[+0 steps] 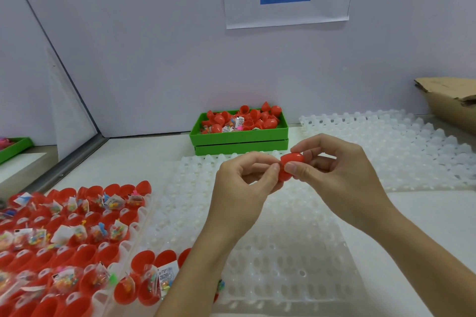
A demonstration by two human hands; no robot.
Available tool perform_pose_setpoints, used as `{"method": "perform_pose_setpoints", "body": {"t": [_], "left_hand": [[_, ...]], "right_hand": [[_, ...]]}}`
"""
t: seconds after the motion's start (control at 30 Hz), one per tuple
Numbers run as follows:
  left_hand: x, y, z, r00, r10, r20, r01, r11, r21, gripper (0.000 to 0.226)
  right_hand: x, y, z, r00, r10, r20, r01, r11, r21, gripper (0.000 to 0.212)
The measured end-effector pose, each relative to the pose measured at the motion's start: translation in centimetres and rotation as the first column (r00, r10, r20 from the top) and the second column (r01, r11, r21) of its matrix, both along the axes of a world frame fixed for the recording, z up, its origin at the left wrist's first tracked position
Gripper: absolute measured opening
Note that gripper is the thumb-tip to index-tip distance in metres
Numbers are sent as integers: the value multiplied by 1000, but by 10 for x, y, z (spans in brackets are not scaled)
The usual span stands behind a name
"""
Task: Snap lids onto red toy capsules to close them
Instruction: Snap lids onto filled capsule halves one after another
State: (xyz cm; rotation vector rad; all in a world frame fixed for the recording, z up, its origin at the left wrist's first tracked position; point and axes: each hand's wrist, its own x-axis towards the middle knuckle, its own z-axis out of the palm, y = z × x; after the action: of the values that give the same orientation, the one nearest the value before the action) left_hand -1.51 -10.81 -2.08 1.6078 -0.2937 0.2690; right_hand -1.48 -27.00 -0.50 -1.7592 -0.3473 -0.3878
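Note:
A red toy capsule [290, 162] is held in mid-air above a white tray, between both my hands. My right hand [334, 175] grips its right side with thumb and fingers curled round it. My left hand [244, 183] pinches its left end with thumb and fingertips. Most of the capsule is hidden by my fingers. Several open red capsule halves [77, 239], many with small bagged toys inside, stand in a white tray at the lower left.
A green bin [239, 136] with loose red lids and toy bags stands at the back wall. A white moulded tray [283, 252] lies under my hands, another white tray [399, 152] lies at the right. A cardboard box [450, 100] sits far right.

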Motion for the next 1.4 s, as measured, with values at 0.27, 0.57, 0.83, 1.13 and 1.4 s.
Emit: {"method": "perform_pose_setpoints", "body": {"t": [0.27,0.57,0.83,1.13,1.4], "left_hand": [[-1,0,2,997,-43,-59,40,998,-54,7],[-2,2,2,996,-12,-89,6,997,-74,3],[-2,1,3,999,-11,-34,11,1000,-5,6],[-1,0,2,998,60,8,-60,997,45,8],[-3,-4,2,997,73,-3,-73,997,25,9]], "right_hand": [[0,0,0,1000,-10,6,10,1000,-8,33],[0,4,-5,999,48,14,-48,999,-14,28],[3,2,-7,999,40,2,-40,998,38,28],[5,3,-8,999,49,6,-49,998,48,18],[5,4,-12,998,63,1,-63,997,50,18]]}}
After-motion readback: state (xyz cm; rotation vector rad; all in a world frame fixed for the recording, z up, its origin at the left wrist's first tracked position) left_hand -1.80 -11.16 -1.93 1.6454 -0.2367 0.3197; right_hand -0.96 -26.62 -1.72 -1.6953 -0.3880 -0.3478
